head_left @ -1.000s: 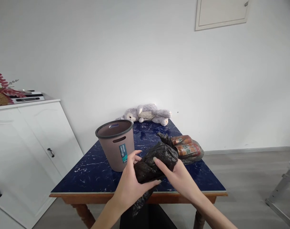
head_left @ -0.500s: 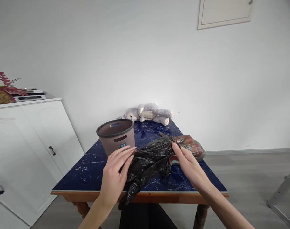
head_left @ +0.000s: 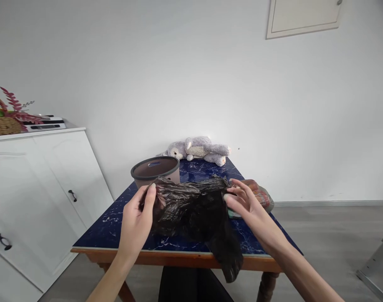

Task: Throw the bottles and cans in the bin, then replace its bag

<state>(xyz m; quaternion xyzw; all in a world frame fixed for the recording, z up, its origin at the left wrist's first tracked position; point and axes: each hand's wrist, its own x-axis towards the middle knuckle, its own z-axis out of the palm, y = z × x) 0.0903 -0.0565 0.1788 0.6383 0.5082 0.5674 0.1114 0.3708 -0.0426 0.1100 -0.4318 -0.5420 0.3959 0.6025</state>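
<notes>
A grey plush toy animal (head_left: 197,151) lies on its side at the far end of the dark blue, marble-patterned table (head_left: 109,224), close to the white wall (head_left: 191,84). Left of the middle stands a mauve plastic bin with a dark round rim (head_left: 147,181), its mouth facing up and its lower part hidden behind the plastic in front. On the right, a see-through plastic bag of orange-red packs (head_left: 256,193) lies partly covered by the right hand (head_left: 244,202). Beyond the table on the left is a white cabinet (head_left: 57,167) bearing a woven wicker basket (head_left: 4,126) with red leaves.

The crumpled, thin black plastic bag (head_left: 185,205) is held up over the near part of the table, in front of the bin, one end drooping past the near edge. The left hand (head_left: 136,220) pinches its left end, thumb on the near side, fingers mostly hidden behind. The right hand is half open, thumb and curled fingers at the bag's right end; how firmly it grips, I cannot tell.
</notes>
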